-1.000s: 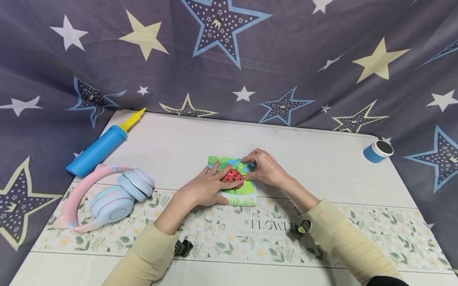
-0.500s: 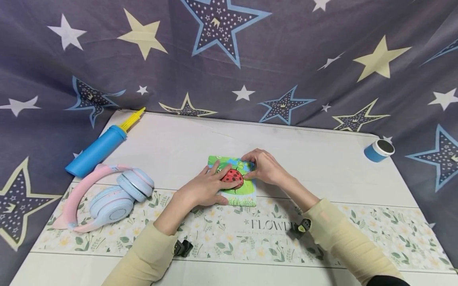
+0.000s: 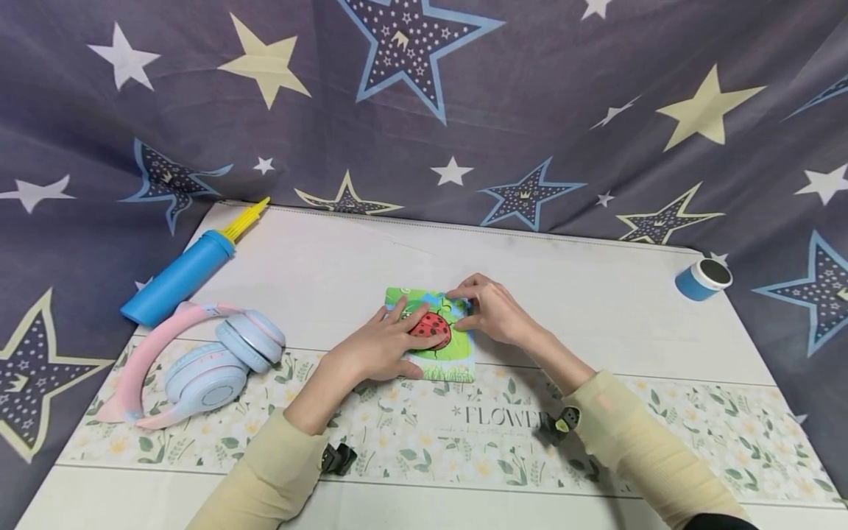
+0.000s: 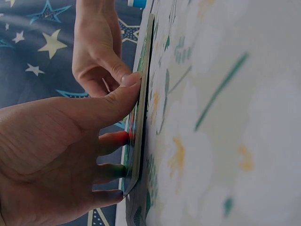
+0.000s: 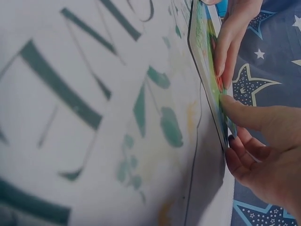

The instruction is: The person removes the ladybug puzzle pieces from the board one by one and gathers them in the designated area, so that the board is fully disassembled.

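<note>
A flat ladybug jigsaw puzzle [image 3: 453,372] lies on the table, its red spotted ladybug set on a green leaf. My left hand [image 3: 380,346] rests across its left side with fingers spread; in the left wrist view the thumb [image 4: 128,92] and fingertips press its face. At the upper right corner, my right hand [image 3: 497,313] pinches what looks like a puzzle piece [image 5: 230,125]. It tilts up slightly from the board between thumb and fingers. Those fingers partly hide the corner, and the left hand covers part of the ladybug.
Pink and blue cat-ear headphones [image 3: 205,375] lie to the left, close to a blue hand pump [image 3: 182,276] with a yellow nozzle. A blue jar [image 3: 704,280] with a dark-topped white lid stands at the far right. A starry curtain [image 3: 397,132] hangs behind the table.
My right thumb and fingers have shifted slightly, and the pinched corner has moved a little out of line with the picture. My left hand stays in place.
</note>
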`<act>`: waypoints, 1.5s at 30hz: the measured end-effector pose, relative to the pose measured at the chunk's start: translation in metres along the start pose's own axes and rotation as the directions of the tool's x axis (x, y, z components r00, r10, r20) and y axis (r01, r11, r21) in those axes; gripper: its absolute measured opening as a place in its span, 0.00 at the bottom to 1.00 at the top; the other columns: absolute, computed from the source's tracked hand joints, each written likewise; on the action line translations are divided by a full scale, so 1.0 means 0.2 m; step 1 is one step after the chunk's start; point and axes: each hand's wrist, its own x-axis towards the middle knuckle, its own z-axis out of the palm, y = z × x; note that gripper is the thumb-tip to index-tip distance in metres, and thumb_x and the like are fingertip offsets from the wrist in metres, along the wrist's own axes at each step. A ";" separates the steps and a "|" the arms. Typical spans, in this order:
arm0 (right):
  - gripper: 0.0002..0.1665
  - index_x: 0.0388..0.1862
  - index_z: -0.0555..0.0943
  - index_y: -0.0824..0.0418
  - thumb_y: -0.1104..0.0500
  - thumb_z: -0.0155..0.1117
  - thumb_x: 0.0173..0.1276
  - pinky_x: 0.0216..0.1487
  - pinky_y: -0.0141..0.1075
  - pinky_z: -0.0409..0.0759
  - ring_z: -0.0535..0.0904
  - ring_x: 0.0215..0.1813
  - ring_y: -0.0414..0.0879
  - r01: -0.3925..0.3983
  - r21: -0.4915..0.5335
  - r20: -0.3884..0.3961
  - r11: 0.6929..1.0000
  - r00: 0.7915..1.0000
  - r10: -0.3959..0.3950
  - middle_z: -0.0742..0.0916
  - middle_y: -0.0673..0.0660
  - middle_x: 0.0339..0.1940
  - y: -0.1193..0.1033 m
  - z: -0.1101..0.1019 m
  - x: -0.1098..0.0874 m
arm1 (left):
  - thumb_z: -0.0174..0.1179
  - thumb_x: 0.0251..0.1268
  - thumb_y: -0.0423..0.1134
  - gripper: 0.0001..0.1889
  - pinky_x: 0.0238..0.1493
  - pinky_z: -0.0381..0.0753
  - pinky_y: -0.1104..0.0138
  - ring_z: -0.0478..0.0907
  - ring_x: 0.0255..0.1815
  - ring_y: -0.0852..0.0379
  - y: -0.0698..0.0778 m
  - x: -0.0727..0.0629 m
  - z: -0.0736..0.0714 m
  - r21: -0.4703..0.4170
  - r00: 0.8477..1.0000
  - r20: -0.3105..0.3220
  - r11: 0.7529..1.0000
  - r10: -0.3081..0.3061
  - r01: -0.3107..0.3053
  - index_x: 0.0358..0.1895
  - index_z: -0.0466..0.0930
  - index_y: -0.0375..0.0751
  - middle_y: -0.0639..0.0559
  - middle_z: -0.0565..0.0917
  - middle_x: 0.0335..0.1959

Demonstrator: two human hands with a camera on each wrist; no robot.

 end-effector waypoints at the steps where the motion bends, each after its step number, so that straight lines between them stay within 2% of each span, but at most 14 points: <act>1: 0.31 0.64 0.84 0.59 0.61 0.80 0.60 0.53 0.43 0.82 0.80 0.53 0.51 0.003 0.006 0.006 1.000 1.000 -0.003 0.82 0.60 0.57 0.00 0.00 0.00 | 0.63 0.71 0.55 0.35 0.84 0.44 0.37 0.34 0.87 0.33 0.00 0.00 0.00 0.000 1.000 0.001 1.000 -0.002 0.002 0.80 0.62 0.65 0.44 0.42 0.87; 16: 0.29 0.66 0.82 0.63 0.67 0.74 0.65 0.58 0.46 0.83 0.80 0.56 0.53 0.089 0.008 0.048 0.996 0.995 -0.090 0.82 0.62 0.60 0.03 -0.03 0.00 | 0.63 0.71 0.55 0.35 0.84 0.44 0.37 0.34 0.87 0.34 0.00 0.00 0.00 -0.001 1.000 0.001 1.000 -0.006 0.006 0.79 0.64 0.63 0.44 0.42 0.87; 24: 0.30 0.66 0.82 0.63 0.65 0.75 0.64 0.61 0.48 0.83 0.81 0.58 0.54 0.148 -0.044 0.036 0.988 0.989 -0.146 0.84 0.62 0.60 0.02 -0.05 -0.01 | 0.63 0.71 0.55 0.35 0.84 0.45 0.37 0.35 0.87 0.33 0.00 0.00 0.00 -0.002 1.000 0.000 1.000 -0.001 0.001 0.79 0.64 0.63 0.44 0.42 0.87; 32: 0.31 0.65 0.83 0.63 0.60 0.78 0.62 0.60 0.46 0.86 0.85 0.59 0.54 0.239 -0.142 0.001 0.960 0.970 -0.242 0.87 0.62 0.59 0.05 -0.06 -0.01 | 0.62 0.71 0.55 0.35 0.84 0.44 0.37 0.34 0.87 0.33 0.00 0.00 0.00 0.000 1.000 -0.001 1.000 0.000 0.000 0.79 0.64 0.64 0.44 0.42 0.87; 40: 0.30 0.63 0.84 0.62 0.60 0.79 0.61 0.70 0.50 0.80 0.84 0.64 0.56 0.237 -0.061 -0.063 0.970 0.969 -0.240 0.89 0.61 0.60 0.14 -0.07 -0.01 | 0.62 0.72 0.55 0.34 0.84 0.43 0.38 0.33 0.87 0.33 0.00 0.00 0.00 -0.005 1.000 0.000 1.000 0.001 -0.001 0.79 0.64 0.64 0.44 0.42 0.87; 45: 0.30 0.61 0.86 0.61 0.61 0.81 0.58 0.70 0.50 0.79 0.85 0.63 0.55 0.214 0.000 -0.090 0.977 0.973 -0.213 0.90 0.58 0.58 0.19 -0.09 -0.03 | 0.63 0.71 0.54 0.35 0.84 0.43 0.37 0.33 0.87 0.33 0.00 0.00 0.00 -0.007 1.000 -0.002 1.000 0.007 -0.007 0.79 0.63 0.65 0.44 0.42 0.87</act>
